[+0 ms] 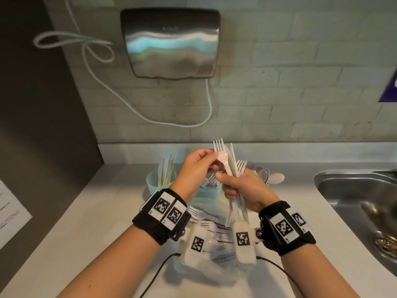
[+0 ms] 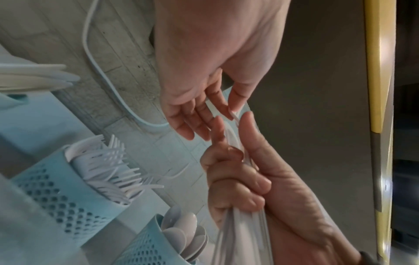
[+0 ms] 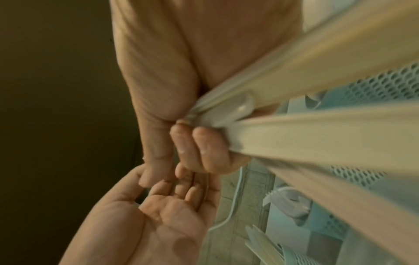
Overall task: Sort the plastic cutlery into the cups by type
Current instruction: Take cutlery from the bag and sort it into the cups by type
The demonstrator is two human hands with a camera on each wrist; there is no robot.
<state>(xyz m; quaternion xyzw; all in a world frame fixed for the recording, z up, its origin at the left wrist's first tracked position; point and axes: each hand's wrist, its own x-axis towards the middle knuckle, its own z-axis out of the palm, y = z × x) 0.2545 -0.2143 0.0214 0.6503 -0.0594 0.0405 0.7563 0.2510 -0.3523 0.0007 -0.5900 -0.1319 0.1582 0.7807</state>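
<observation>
Three cups behind hands. Right hand (image 1: 242,190) clutches cutlery bundle (image 1: 234,168) above tabletop (image 1: 96,201); left hand (image 1: 197,166) pinches fork (image 1: 221,153) near tines. Risk: pull drags knife, probably, loose; bundle spills.

Wall-mounted hand dryer (image 1: 170,43), steel sink (image 1: 356,203)

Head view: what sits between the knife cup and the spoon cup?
The fork cup, partly hidden behind both hands; left hand, right hand.
</observation>
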